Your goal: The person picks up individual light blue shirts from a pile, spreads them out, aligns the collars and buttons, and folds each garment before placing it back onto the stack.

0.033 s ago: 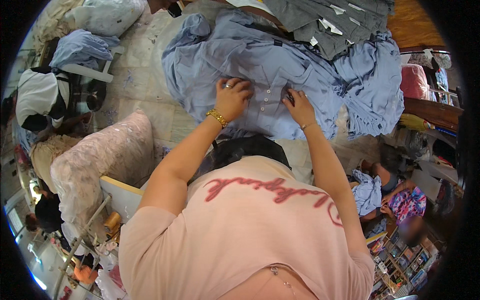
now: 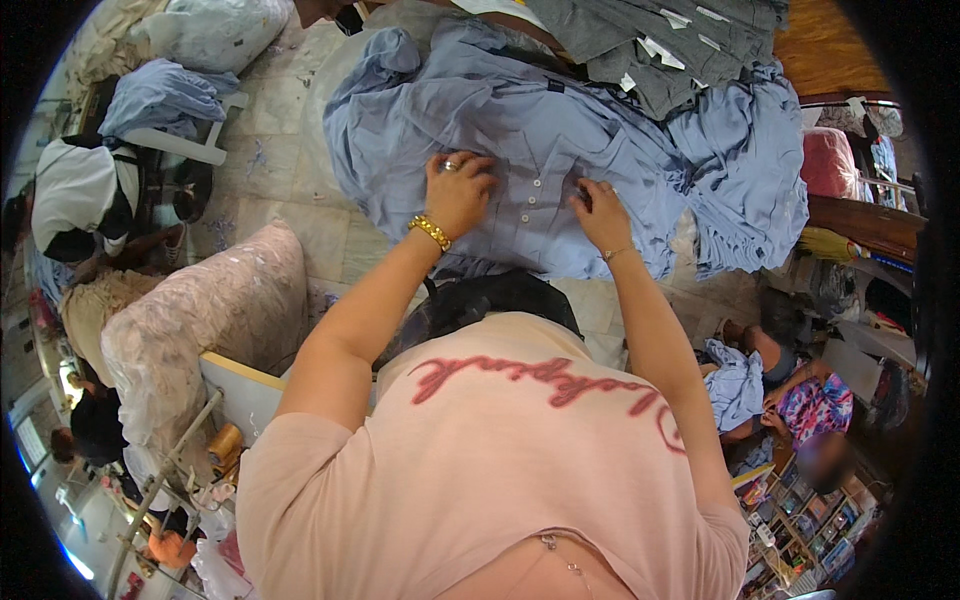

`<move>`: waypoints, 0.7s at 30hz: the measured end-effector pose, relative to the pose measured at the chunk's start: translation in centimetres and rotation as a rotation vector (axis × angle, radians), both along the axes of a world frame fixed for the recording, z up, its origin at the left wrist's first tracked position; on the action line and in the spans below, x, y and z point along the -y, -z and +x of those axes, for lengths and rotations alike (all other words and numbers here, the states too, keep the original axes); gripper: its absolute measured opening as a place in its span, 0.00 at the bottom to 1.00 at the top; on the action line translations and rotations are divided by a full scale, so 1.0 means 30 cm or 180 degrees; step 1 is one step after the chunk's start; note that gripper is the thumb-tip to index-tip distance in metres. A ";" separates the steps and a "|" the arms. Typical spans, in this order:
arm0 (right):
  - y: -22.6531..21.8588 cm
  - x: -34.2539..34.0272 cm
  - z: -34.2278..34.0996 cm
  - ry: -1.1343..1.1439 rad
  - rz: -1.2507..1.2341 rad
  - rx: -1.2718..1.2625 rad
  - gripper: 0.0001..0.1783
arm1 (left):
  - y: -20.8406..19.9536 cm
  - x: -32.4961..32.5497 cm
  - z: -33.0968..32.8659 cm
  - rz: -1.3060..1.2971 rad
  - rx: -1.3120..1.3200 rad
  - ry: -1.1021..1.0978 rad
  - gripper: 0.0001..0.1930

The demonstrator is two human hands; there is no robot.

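Note:
A light blue shirt (image 2: 490,130) with a buttoned placket lies spread out in front of me. My left hand (image 2: 460,192) rests on it left of the buttons, the bent fingers apart and nothing visible in them. To the right of the buttons, my right hand (image 2: 604,220) is over the cloth with its fingers curled toward the thumb. Something small and dark shows at those fingertips; I cannot make out what it is. More gathered blue cloth (image 2: 740,160) lies to the right.
Grey garments (image 2: 660,50) with white tags lie beyond the shirt. A large wrapped bundle (image 2: 200,300) stands at left. Farther left, blue cloth (image 2: 165,95) lies on a white stand (image 2: 190,145). A seated person (image 2: 810,410) at right has blue cloth on the lap.
My left hand has shifted slightly to the left over the shirt. My right hand has turned a little, and the shirt lies as before.

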State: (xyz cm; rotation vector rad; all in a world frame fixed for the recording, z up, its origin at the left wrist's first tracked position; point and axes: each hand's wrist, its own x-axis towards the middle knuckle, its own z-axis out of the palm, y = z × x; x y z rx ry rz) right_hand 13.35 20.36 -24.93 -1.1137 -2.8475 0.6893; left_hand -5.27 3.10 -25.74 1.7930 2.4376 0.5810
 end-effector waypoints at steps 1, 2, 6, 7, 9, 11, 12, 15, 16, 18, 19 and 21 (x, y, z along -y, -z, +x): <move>-0.012 0.003 0.001 0.0062 0.0002 -0.0073 0.18 | 0.025 -0.010 -0.039 0.0264 -0.0183 -0.0035 0.16; -0.011 -0.015 -0.010 0.0051 0.0139 -0.0303 0.17 | 0.049 -0.048 -0.074 0.0504 -0.0323 0.0005 0.15; 0.004 -0.116 -0.104 -0.0094 0.0052 -0.0803 0.14 | -0.053 -0.239 -0.148 -0.0733 -0.0228 0.0326 0.13; 0.009 -0.143 -0.126 -0.0142 -0.0185 -0.0533 0.14 | -0.088 -0.278 -0.160 -0.1569 -0.0033 0.0413 0.13; -0.004 -0.187 -0.168 -0.0230 -0.0243 -0.0088 0.14 | -0.111 -0.337 -0.200 -0.1483 -0.0080 0.0662 0.15; -0.035 -0.229 -0.193 -0.0251 0.0087 0.0284 0.14 | -0.158 -0.370 -0.215 -0.1160 -0.0131 0.0872 0.13; -0.032 -0.237 -0.199 -0.0244 0.0214 0.0113 0.14 | -0.154 -0.377 -0.214 -0.0890 -0.0321 0.0902 0.12; -0.011 -0.236 -0.215 -0.0103 0.0638 -0.0107 0.13 | -0.130 -0.400 -0.207 0.0330 -0.0957 0.0820 0.10; -0.003 -0.221 -0.212 -0.0027 0.0754 -0.0399 0.13 | -0.118 -0.398 -0.201 0.0287 -0.0575 0.0916 0.11; 0.004 -0.158 -0.179 0.0115 0.0969 -0.0980 0.13 | -0.095 -0.374 -0.172 0.0186 0.0197 0.1091 0.11; -0.010 -0.118 -0.160 -0.0104 0.0917 -0.0966 0.12 | -0.057 -0.344 -0.159 -0.0021 0.0395 0.1418 0.12; -0.058 -0.032 -0.102 -0.0532 0.0815 -0.0934 0.12 | 0.008 -0.278 -0.127 -0.0426 0.0803 0.2079 0.14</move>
